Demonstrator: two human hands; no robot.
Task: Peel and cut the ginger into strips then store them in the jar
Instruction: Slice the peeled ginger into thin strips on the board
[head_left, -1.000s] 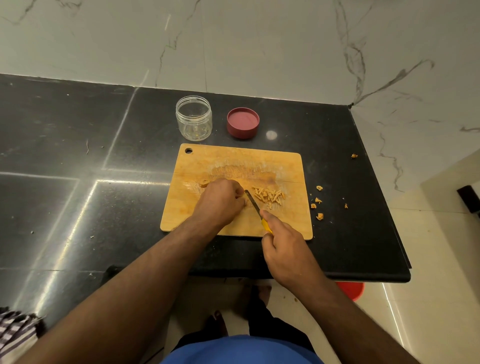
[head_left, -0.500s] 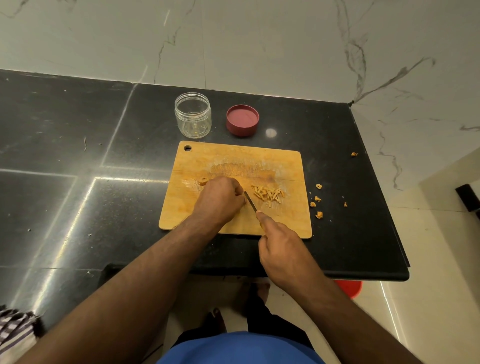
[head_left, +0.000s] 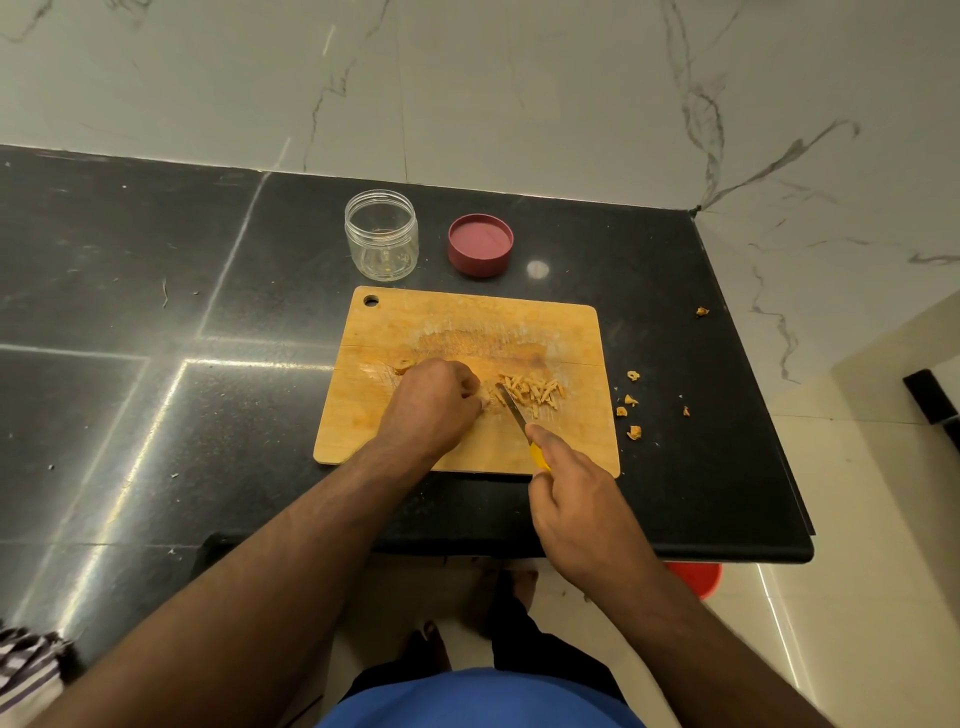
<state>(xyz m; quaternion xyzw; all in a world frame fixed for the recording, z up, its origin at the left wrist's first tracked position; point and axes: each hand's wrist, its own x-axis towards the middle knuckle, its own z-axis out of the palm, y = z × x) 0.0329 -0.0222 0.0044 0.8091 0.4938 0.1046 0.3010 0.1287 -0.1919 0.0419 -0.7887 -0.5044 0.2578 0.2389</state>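
Cutting ginger on the rectangular wooden chopping board (head_left: 415, 322).

From left, I see the clear plastic jar (head_left: 381, 235) at eleven o'clock, my left hand (head_left: 434, 402) curled down on the board, what it holds hidden. My right hand (head_left: 574, 493) grips the yellow-handled knife (head_left: 517, 415), its tip beside the pale ginger strips (head_left: 530, 389).

A rectangular wooden cutting board (head_left: 467, 332) lies on the black stone surface (head_left: 156, 312). Behind it stand a clear plastic jar (head_left: 381, 235), left, and a round red lid (head_left: 480, 244), right. Pale ginger strips (head_left: 532, 391) lie on the board; peel scraps (head_left: 631, 402) lie right of it.
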